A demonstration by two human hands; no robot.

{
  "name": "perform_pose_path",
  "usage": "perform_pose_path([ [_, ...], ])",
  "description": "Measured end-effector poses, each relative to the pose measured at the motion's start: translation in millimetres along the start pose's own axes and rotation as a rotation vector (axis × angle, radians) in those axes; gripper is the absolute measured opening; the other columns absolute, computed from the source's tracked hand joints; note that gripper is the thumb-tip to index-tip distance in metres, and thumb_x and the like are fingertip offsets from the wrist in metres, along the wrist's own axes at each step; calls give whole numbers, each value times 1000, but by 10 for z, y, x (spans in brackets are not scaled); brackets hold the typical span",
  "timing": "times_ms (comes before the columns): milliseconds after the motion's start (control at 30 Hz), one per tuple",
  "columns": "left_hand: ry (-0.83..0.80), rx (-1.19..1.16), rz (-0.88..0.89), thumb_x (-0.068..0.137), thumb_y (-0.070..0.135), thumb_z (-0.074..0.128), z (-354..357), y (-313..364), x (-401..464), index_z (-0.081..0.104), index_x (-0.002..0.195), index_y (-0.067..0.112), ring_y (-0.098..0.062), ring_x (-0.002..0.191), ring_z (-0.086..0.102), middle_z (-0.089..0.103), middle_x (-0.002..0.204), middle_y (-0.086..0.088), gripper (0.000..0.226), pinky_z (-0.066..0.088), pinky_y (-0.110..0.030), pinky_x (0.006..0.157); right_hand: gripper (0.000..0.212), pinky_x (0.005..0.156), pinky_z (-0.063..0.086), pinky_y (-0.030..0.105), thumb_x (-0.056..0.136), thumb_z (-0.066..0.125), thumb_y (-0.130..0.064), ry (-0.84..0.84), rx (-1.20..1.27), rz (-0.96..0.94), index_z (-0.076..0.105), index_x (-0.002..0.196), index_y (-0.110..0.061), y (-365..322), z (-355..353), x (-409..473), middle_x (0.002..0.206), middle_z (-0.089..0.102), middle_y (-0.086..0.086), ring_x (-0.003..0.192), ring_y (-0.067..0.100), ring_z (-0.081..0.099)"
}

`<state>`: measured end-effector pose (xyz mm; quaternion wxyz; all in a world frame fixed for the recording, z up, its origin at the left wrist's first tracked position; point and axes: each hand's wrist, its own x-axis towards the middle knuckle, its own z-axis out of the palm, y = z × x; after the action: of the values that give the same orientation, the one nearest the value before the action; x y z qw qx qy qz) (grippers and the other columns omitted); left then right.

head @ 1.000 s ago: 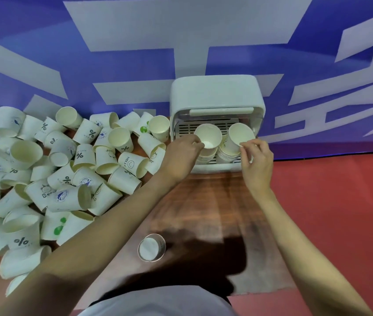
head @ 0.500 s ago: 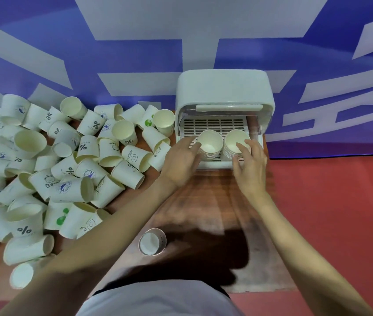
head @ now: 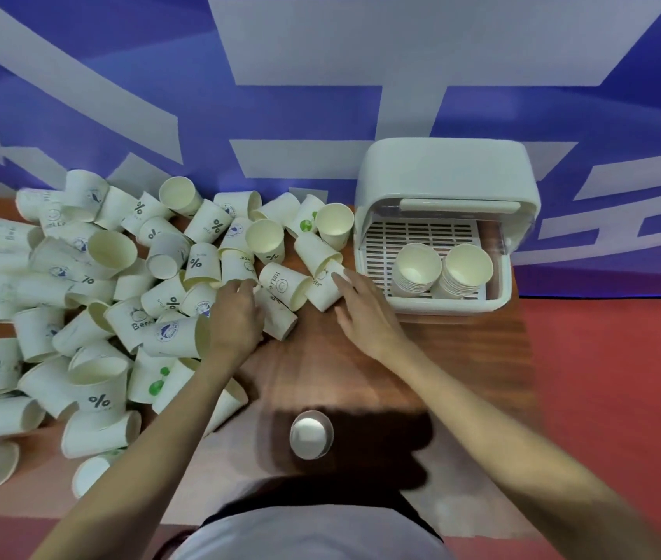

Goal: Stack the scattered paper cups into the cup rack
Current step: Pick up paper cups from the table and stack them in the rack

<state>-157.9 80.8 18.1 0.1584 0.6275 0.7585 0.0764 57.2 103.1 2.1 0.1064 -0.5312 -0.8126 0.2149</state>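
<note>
Reaching into the heap of loose paper cups (head: pixel 110 301) for the next pair. My left hand (head: pixel 236 317) sits curled over the near edge of the heap, fingertips on a cup lying on its side; whether the fingers have closed round it I cannot tell, since the back of the hand covers them. My right hand (head: pixel 365 313) is spread flat, fingers straight, the tips just touching a fallen cup with printed lettering (head: pixel 323 286); it has hold of nothing.

The white cup rack (head: pixel 448 204) stands at the right end of the wooden table (head: pixel 345 373), its lid raised. Two nested stacks (head: pixel 442 270) stand mouth up, side by side, on the slatted tray. Most cups remain outside, so I judge the job far from half done.

Next move, as I read it: close each hand round one cup, turn it mouth up, carry it to the rack and drop it squarely into a stack without tipping it.

One small metallic cup (head: pixel 311 434) stands alone near my body, in shadow; material unclear. The heap runs off the left edge, count unknown. Stack depth not readable.
</note>
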Motion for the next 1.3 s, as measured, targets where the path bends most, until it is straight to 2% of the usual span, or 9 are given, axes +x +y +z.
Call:
perform_pose_path([
  [233,-88,3,-55,90,13,50,5,-119,139,50,119,-2,-39,100,52,56,108,-26,32,46,-48,79,57,109,32,38,90,55,-12,-47,-99,130,33,142,-7,-119,118,463,144,36,12,130,29,36],
  [333,-123,14,-44,88,11,52,44,-129,175,49,124,2,-39,103,54,57,115,-23,37,46,-45,80,61,111,31,39,90,55,-13,-115,-134,148,28,144,-8,-114,172,534,146,31,14,132,31,33],
  [400,-145,36,-43,89,14,53,74,-139,180,48,125,3,-37,104,56,56,118,-22,38,46,-44,82,55,109,32,39,91,53,-12,-113,-148,159,32,141,-7,-108,207,553,143,34,15,129,31,37],
  [533,-148,77,-49,85,3,49,138,-148,142,43,124,5,-37,95,61,65,105,-20,39,44,-40,79,36,98,36,35,92,46,-4,-64,-122,156,47,127,-7,-106,248,545,125,48,13,114,29,48],
  [800,19,-107,-12,94,15,48,211,-139,-25,51,117,3,-38,91,61,67,100,-18,27,45,-42,74,22,76,45,34,84,52,6,45,189,249,55,103,-5,-108,241,373,103,60,11,92,26,58],
  [967,140,-222,44,86,8,60,190,-63,-239,59,115,6,-36,86,66,72,92,-15,30,51,-41,72,29,78,52,34,83,60,3,118,356,165,59,109,-9,-80,45,114,94,60,-2,82,14,56],
  [1133,243,-300,240,79,7,59,67,175,-444,70,92,11,-32,73,66,72,80,-12,18,52,-38,63,28,74,50,33,86,59,2,240,261,41,63,112,-7,69,-278,-273,95,59,6,83,19,57],
  [1233,246,-339,324,77,8,58,-13,382,-471,72,94,11,-29,80,66,73,87,-10,23,52,-37,69,23,78,46,28,88,57,1,337,219,-5,64,109,-5,202,-527,-473,97,59,8,90,21,57],
  [1300,276,-344,352,77,2,64,-57,561,-451,72,96,8,-31,85,66,73,91,-12,23,51,-37,75,21,80,48,33,87,58,4,426,195,-26,65,106,-2,300,-704,-581,97,61,10,91,23,58],
])
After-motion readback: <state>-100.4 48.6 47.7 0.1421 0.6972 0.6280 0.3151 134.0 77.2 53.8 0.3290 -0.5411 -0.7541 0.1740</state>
